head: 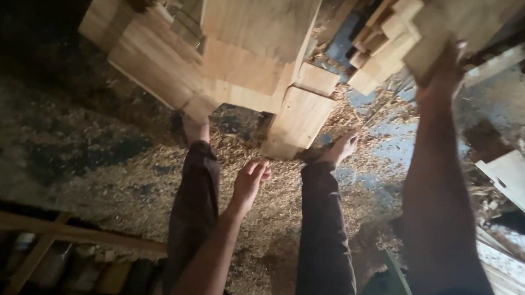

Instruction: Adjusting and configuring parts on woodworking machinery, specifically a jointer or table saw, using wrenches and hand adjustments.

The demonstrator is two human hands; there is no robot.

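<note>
Wooden block (455, 20) clamped in right hand (443, 70); left hand (250, 180) loose, empty, fingers apart.

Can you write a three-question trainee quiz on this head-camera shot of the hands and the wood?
1. True or false: the right hand rests on a wooden board at the top right.
2. What is the left hand holding?
A. a wooden block
B. nothing
C. a handful of shavings
3. Fill the gap: the floor around the bare feet is covered in wood ____.

Key
1. True. The hand is raised, with its fingers against the board's lower edge.
2. B. The hand hangs loosely curled between the legs, below the stack of wooden blocks, with nothing in it.
3. Shavings. Pale shavings and sawdust lie under and around the right foot.
</note>
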